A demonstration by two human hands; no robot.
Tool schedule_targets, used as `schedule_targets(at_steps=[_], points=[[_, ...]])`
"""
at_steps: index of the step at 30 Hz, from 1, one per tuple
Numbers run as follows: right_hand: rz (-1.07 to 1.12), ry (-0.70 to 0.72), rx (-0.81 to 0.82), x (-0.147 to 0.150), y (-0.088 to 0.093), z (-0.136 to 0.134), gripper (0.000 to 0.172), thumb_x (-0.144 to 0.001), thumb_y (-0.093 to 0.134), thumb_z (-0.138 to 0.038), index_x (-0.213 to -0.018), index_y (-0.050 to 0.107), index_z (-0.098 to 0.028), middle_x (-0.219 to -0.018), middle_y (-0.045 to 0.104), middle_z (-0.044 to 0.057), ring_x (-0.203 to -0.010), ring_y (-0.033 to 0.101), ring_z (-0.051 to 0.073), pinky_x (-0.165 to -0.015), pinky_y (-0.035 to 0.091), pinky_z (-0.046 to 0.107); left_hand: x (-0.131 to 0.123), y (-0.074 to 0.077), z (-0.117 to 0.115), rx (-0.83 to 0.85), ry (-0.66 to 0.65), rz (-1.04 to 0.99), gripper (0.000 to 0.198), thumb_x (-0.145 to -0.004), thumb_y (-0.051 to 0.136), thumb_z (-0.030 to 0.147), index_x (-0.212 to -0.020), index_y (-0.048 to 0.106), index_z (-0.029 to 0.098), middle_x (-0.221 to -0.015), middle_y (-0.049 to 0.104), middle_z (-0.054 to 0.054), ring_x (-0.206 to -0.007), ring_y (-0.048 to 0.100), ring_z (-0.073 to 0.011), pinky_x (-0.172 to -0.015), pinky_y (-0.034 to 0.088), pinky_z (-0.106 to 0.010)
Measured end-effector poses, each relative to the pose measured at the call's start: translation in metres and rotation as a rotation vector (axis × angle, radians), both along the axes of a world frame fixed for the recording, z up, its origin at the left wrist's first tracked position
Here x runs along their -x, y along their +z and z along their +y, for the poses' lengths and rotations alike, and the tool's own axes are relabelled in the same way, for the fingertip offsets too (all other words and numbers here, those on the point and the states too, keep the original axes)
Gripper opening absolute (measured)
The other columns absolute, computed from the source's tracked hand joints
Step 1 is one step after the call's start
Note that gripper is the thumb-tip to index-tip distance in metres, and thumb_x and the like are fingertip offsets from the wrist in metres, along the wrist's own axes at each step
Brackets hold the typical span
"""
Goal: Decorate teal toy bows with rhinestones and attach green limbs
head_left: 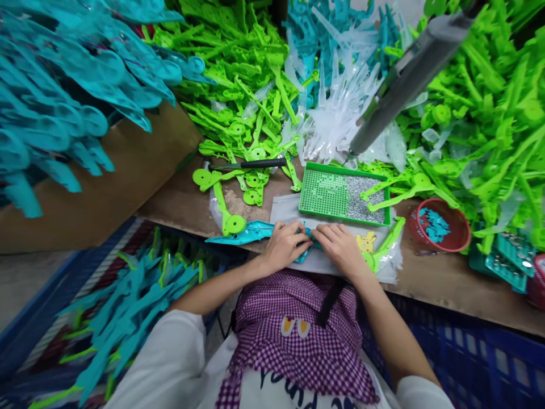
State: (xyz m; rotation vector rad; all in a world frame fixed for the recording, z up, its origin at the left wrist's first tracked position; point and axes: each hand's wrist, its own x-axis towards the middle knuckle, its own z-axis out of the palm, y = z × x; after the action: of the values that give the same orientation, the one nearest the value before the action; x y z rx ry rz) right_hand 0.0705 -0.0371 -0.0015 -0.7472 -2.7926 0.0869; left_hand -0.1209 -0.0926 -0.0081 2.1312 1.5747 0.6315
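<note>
My left hand (286, 245) is closed around a long turquoise plastic part (249, 232) at the front edge of the bench. My right hand (338, 246) grips the same part from the right, its fingers close to the left hand's. A lime green plastic piece (230, 218) with a round disc end joins or touches the part's left end; which, I cannot tell. Just beyond my hands is a green tray (326, 193) holding many small silvery metal pieces (361, 196). Another lime green piece (389, 244) rests right of my right hand, by a yellow cartoon sticker (366, 241).
A screwdriver with a black handle (264, 163) lies behind. A grey power driver (409, 79) hangs at upper right. A red basket (460, 233) holds small turquoise bits. Heaps of lime green parts (502, 96), clear plastic pieces (327, 125) and boxed turquoise parts (76, 85) surround the bench.
</note>
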Motion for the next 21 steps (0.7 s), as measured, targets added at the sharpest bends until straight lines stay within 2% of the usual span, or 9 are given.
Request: schedule_targets(at_steps=[6, 11, 16, 21], points=[[0.053, -0.139, -0.110, -0.001, 0.003, -0.004, 0.017, -0.095, 0.048, -0.021, -0.101, 0.064, -0.020, -0.089, 0.071, 0.003, -0.081, 0.054, 0.017, -0.078, 0.027, 0.037, -0.004, -0.006, -0.005, -0.070, 0.068, -0.012, 0.021, -0.093, 0.056, 0.035, -0.091, 0.072, 0.022, -0.102, 0.066, -0.003, -0.095, 0.059, -0.0176, -0.084, 0.029, -0.036], [0.163, -0.245, 0.029, 0.004, -0.003, -0.005, 0.015, -0.095, 0.050, -0.027, -0.096, 0.065, -0.022, -0.086, 0.071, 0.000, -0.079, 0.056, 0.014, -0.078, 0.023, 0.036, -0.008, -0.005, -0.009, -0.051, 0.135, -0.039, 0.020, -0.092, 0.057, 0.036, -0.095, 0.072, 0.023, -0.104, 0.067, -0.003, -0.096, 0.060, -0.0177, -0.085, 0.028, -0.037], [0.198, -0.313, 0.160, 0.003, -0.008, -0.005, 0.016, -0.094, 0.052, -0.030, -0.091, 0.066, -0.023, -0.083, 0.070, -0.001, -0.081, 0.058, 0.015, -0.079, 0.022, 0.036, -0.007, -0.003, -0.012, -0.011, 0.145, -0.049, 0.020, -0.093, 0.056, 0.035, -0.098, 0.072, 0.025, -0.106, 0.068, -0.003, -0.098, 0.060, -0.0182, -0.085, 0.029, -0.037], [0.195, -0.352, 0.217, 0.003, -0.011, -0.007, 0.016, -0.094, 0.053, -0.031, -0.092, 0.066, -0.024, -0.085, 0.070, -0.001, -0.083, 0.059, 0.015, -0.079, 0.022, 0.036, -0.009, -0.003, -0.012, 0.001, 0.158, -0.056, 0.020, -0.094, 0.055, 0.034, -0.098, 0.072, 0.025, -0.106, 0.068, -0.003, -0.097, 0.061, -0.0180, -0.086, 0.028, -0.038]])
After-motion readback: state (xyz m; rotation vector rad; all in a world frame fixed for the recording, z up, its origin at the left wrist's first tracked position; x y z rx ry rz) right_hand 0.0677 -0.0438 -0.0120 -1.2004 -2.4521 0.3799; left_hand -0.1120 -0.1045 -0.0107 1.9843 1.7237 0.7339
